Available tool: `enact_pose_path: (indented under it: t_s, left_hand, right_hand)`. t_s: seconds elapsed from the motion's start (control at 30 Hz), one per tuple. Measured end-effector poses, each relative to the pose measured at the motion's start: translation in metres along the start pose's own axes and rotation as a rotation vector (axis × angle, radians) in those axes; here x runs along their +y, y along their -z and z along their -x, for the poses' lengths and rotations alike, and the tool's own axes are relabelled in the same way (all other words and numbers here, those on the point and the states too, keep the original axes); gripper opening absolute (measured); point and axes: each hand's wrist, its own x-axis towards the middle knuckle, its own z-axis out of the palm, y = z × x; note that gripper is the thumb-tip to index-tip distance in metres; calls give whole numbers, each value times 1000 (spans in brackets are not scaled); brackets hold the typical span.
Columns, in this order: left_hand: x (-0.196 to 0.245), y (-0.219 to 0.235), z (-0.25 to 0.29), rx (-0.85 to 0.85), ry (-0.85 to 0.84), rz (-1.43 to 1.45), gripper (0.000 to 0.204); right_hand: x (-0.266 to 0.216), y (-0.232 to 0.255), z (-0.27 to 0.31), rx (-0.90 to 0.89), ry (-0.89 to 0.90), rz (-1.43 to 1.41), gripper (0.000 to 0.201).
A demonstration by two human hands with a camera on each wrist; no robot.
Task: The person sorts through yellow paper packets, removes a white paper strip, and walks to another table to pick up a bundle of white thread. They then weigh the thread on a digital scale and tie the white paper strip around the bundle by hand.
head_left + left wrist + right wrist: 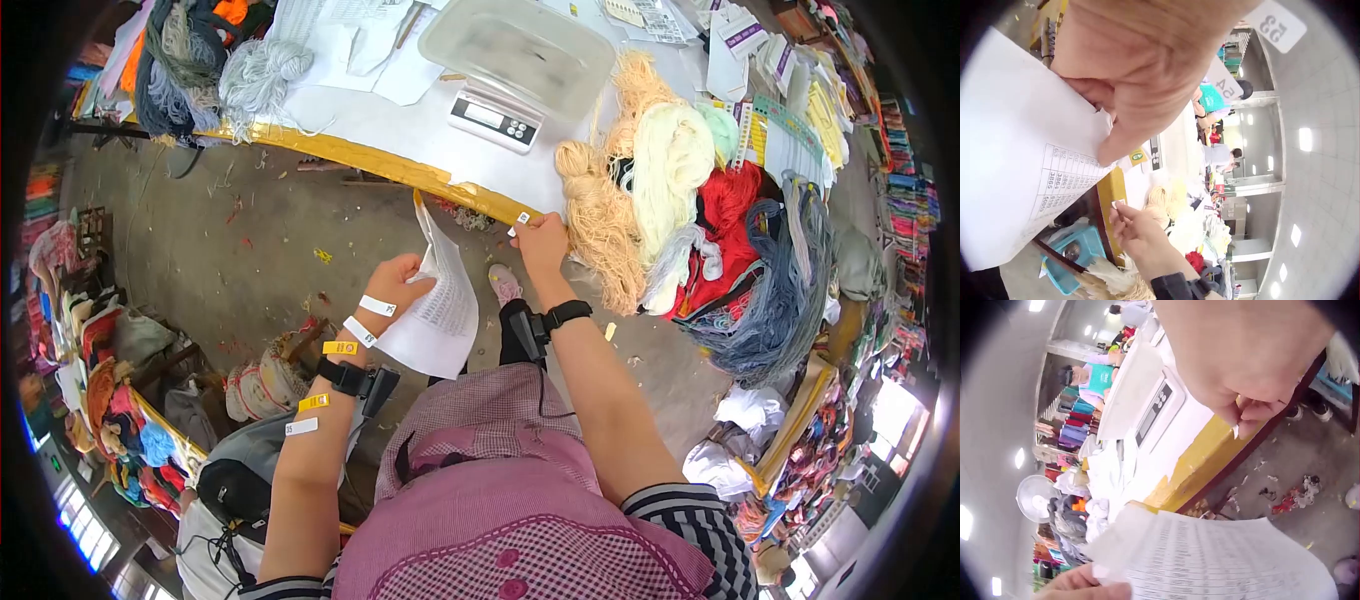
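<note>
My left hand (pixel 400 284) grips a sheet of paper (pixel 440 315) printed with columns of numbers, which hangs down in front of the table. In the left wrist view the thumb presses on the sheet (pixel 1016 125) near its printed table. Between finger and thumb, my right hand (pixel 543 243) pinches a small white label (pixel 521 221) with dark print, right at the yellow-taped table edge (pixel 370 166). Several white and yellow numbered stickers, among them a yellow sticker (pixel 341 348), cling along my left wrist and forearm.
On the table stand a small digital scale (pixel 495 118) and a translucent plastic tub (pixel 515 55). Skeins of peach yarn (pixel 600 215), cream yarn (pixel 672 150) and blue-grey yarn (pixel 775 290) spill over the right side. Grey yarn (pixel 265 75) lies at the left. A blue basket (pixel 1075 259) sits below.
</note>
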Motion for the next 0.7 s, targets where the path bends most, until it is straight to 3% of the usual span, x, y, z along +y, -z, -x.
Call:
enact_pose_path:
  t_s: [0.27,0.33,0.37,0.43,0.47,0.53,0.6,0.67,0.7]
  left_hand:
    - [-6,5,-1,-18,-33,-24,23]
    - [-1,7,0,6,-67,-214,25]
    - [0,8,2,8,-64,-214,25]
    - [9,10,4,15,-77,98,30]
    - [17,11,5,19,-84,97,30]
    - [48,19,11,22,-30,122,34]
    - [57,28,10,50,-60,174,34]
    - [68,39,9,74,-90,219,34]
    - [76,44,8,83,-73,329,33]
  right_hand:
    - [-28,23,-3,-119,74,545,31]
    - [-35,40,2,235,609,668,28]
    - [-38,47,2,232,609,667,28]
    - [-42,67,-7,505,867,950,38]
    - [-32,79,-24,510,874,946,38]
    - [1,103,-69,159,804,650,49]
    - [-14,145,-82,261,1026,467,53]
    - [-51,186,-65,505,829,564,51]
    - [-51,204,-75,560,895,583,51]
